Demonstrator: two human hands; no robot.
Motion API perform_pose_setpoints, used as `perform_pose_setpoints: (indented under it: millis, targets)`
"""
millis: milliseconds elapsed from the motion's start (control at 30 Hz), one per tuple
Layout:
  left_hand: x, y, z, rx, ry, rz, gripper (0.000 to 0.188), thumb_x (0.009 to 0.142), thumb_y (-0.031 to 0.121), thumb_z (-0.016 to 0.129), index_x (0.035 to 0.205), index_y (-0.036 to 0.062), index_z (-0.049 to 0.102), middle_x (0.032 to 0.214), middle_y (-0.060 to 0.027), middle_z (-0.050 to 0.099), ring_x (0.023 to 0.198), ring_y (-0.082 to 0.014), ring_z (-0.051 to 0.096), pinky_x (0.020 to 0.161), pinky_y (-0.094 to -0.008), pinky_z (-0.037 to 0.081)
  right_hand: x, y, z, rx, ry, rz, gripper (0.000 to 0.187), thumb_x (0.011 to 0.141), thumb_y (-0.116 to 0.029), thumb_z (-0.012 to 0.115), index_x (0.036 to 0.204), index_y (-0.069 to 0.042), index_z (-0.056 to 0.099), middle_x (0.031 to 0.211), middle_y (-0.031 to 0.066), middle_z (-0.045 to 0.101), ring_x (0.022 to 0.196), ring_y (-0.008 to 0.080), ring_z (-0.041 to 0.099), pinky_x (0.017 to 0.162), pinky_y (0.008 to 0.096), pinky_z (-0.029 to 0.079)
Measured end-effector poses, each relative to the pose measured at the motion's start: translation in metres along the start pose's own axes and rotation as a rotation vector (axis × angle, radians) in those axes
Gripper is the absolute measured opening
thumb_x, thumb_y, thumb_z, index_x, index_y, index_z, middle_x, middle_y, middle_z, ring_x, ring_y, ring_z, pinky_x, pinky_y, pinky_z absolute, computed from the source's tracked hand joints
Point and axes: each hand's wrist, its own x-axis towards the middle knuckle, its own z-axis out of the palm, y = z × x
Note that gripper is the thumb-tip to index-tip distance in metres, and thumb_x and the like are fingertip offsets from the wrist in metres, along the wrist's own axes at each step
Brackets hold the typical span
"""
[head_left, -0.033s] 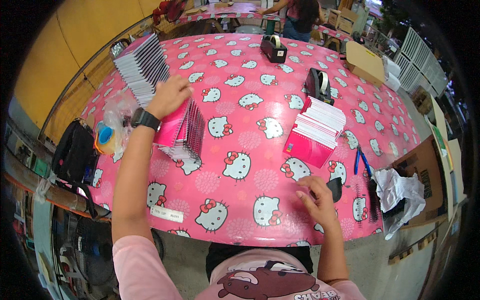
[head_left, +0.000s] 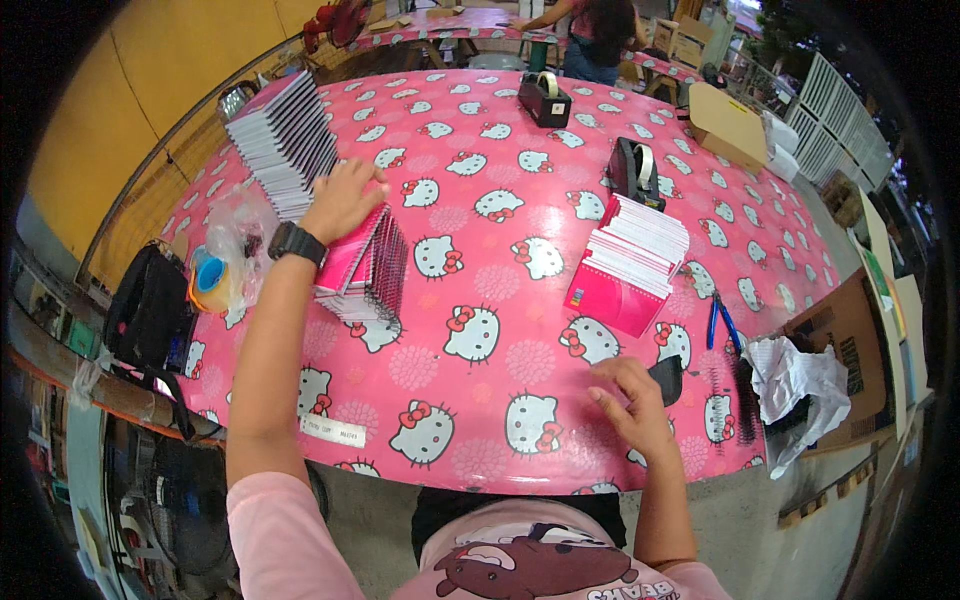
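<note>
At the left, my left hand point(head_left: 345, 200) curls over the far end of a short stack of pink spiral notebooks point(head_left: 350, 265), gripping the top one; part of its fingertips is hidden. Just beyond stands a taller, leaning stack of spiral notebooks point(head_left: 285, 135). My right hand point(head_left: 635, 400) hovers near the table's front edge with thumb and fingers apart and nothing in it. Beside that hand lies a small black object point(head_left: 667, 380). Farther out is a pile of pink-covered, unbound booklets point(head_left: 630, 265) with white page edges showing.
Two black tape dispensers point(head_left: 636, 172) stand on the pink patterned table point(head_left: 450, 380). Blue-handled pliers point(head_left: 720, 322), black wire coils point(head_left: 746, 400) and crumpled paper point(head_left: 795, 385) lie at the right. A black bag point(head_left: 150, 305) and tape rolls point(head_left: 210, 278) sit left. Another person point(head_left: 600, 40) works behind.
The top notebook under my left hand has come down flatter on the short stack, and that hand has shifted slightly. My right hand has barely moved.
</note>
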Motion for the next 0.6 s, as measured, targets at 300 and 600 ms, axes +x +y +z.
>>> perform_pose_setpoints:
  millis: [300,600]
  targets:
    - [-0.047,0.008,-0.004,-0.182,-0.099,-0.31,0.111,0.052,0.065,0.072,0.138,0.0068,0.032,0.143,-0.0294,0.021,0.128,-0.0421,0.032,0.103,-0.0457,0.032,-0.008,0.007,-0.018,-0.016,-0.006,0.131,0.019,0.078,-0.01,0.065,0.095,-0.002,0.062,0.092,0.0126,0.061,0.091,0.0295,0.057,0.08,0.0357,0.044]
    - [-0.04,0.017,-0.017,-0.176,-0.15,-0.475,0.107,0.055,0.067,0.07,0.136,0.0055,0.035,0.142,-0.0286,0.023,0.122,-0.0422,0.042,0.098,-0.0447,0.039,0.002,0.004,-0.003,0.019,-0.023,-0.001,0.019,0.078,-0.012,0.065,0.093,-0.001,0.061,0.094,0.0134,0.061,0.09,0.0314,0.055,0.083,0.0382,0.043]
